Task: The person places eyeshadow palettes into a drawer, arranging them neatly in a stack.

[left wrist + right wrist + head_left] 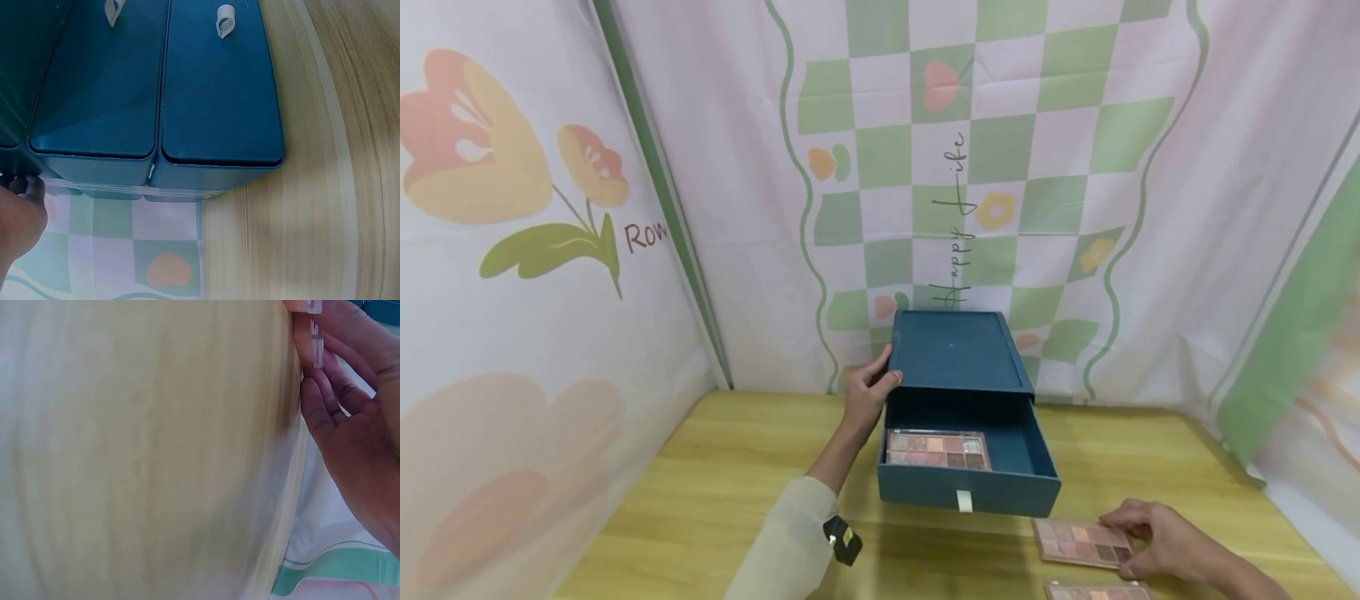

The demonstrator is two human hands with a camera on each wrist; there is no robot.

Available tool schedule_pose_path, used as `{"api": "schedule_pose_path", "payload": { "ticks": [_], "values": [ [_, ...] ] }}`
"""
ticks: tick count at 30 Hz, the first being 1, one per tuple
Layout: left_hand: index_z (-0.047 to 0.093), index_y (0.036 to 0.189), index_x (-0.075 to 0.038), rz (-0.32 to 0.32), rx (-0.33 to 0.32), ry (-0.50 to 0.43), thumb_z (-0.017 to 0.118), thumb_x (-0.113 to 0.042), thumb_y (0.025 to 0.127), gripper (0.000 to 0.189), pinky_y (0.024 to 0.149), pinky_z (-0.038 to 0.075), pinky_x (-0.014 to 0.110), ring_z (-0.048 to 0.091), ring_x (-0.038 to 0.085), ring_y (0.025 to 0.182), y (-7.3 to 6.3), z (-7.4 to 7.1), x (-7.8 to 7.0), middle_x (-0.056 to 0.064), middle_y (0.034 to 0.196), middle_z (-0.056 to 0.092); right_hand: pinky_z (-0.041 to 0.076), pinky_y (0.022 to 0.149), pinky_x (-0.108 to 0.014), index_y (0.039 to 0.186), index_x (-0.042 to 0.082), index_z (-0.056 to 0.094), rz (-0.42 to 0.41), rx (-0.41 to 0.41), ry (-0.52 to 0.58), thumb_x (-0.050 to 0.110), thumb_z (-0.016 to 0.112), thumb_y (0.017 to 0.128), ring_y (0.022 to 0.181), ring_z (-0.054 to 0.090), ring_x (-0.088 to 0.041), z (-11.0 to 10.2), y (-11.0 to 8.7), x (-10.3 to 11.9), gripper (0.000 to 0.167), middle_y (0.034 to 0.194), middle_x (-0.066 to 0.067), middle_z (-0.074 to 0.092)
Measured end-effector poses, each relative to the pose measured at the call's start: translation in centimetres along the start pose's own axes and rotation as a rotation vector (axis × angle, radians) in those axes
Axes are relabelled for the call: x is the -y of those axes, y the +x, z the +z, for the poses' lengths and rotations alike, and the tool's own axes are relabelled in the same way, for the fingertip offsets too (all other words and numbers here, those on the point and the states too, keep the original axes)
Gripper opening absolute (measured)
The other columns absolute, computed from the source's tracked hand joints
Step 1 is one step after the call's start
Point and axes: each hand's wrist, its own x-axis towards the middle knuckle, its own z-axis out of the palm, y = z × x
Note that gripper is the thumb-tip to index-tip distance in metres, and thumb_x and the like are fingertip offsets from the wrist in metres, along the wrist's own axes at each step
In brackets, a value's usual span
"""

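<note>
A dark blue drawer unit (958,350) stands against the back curtain with its top drawer (966,486) pulled out. My left hand (868,392) grips the unit's upper left edge, thumb at the front corner and fingers along the side wall. Inside the drawer, at its left, lies an eyeshadow palette (936,448) with a clear lid. My right hand (1172,542) pinches the right end of a second eyeshadow palette (1078,542) at the table's right. A third palette (1097,592), partly cut off by the frame, lies in front of it.
Two lower drawers (225,94) with white pull tabs are closed in the left wrist view. The wooden table (700,492) spreads around the unit. A checkered curtain (940,167) hangs behind, and a flowered one (512,333) to the left.
</note>
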Motion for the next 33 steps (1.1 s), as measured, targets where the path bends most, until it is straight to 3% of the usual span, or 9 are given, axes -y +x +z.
{"api": "schedule_pose_path", "payload": {
  "ticks": [8,15,22,25,29,33],
  "values": [
    [0.048,0.147,0.001,0.005,0.007,0.017,0.060,-0.013,0.092,0.058,0.101,0.053,0.027,0.059,0.035,0.130,-0.1,0.0,-0.2,0.016,0.154,0.048,0.050,0.074,-0.011,0.122,-0.012,0.067,0.029,-0.017,0.007,0.012,0.083,0.081,0.092,0.050,0.014,0.0,-0.2,0.0,0.050,0.106,0.017,0.067],
    [0.048,0.147,0.001,-0.001,0.007,0.000,0.061,-0.012,0.091,0.058,0.102,0.051,0.024,0.053,0.032,0.137,-0.1,0.0,-0.1,0.015,0.156,0.046,0.048,0.071,-0.013,0.122,-0.013,0.068,0.052,-0.052,-0.027,0.010,0.083,0.079,0.087,0.048,0.012,0.0,-0.3,0.5,0.051,0.104,0.015,0.068],
    [0.048,0.147,0.000,0.002,0.007,-0.002,0.061,-0.012,0.091,0.058,0.103,0.050,0.026,0.053,0.032,0.137,0.0,0.0,0.0,0.014,0.155,0.047,0.042,0.076,-0.009,0.125,0.002,0.071,0.231,-0.079,-0.156,0.025,0.087,0.076,0.092,0.045,0.013,-0.2,-0.3,2.0,0.057,0.113,-0.003,0.068],
    [0.048,0.147,0.000,0.006,0.009,0.000,0.060,-0.013,0.092,0.058,0.100,0.051,0.024,0.057,0.034,0.132,0.1,0.0,0.1,0.015,0.155,0.048,0.044,0.076,-0.009,0.124,0.001,0.072,0.184,-0.100,-0.167,0.022,0.087,0.076,0.093,0.046,0.014,-0.2,-0.3,2.0,0.055,0.112,0.004,0.068],
    [0.048,0.147,0.000,0.004,0.008,0.001,0.060,-0.012,0.092,0.058,0.098,0.051,0.021,0.058,0.034,0.131,0.1,0.0,0.1,0.016,0.155,0.048,0.050,0.075,-0.014,0.120,-0.009,0.070,0.028,-0.121,-0.130,0.009,0.083,0.077,0.091,0.051,0.012,-0.3,-0.2,1.6,0.049,0.102,0.017,0.067],
    [0.049,0.147,0.000,0.003,0.004,-0.001,0.061,-0.011,0.092,0.057,0.098,0.050,0.020,0.058,0.034,0.132,0.1,0.0,0.1,0.016,0.154,0.048,0.051,0.075,-0.016,0.119,-0.010,0.070,-0.037,-0.136,-0.131,0.003,0.081,0.076,0.089,0.053,0.010,-0.4,-0.1,1.9,0.046,0.099,0.016,0.066]
  ]
}}
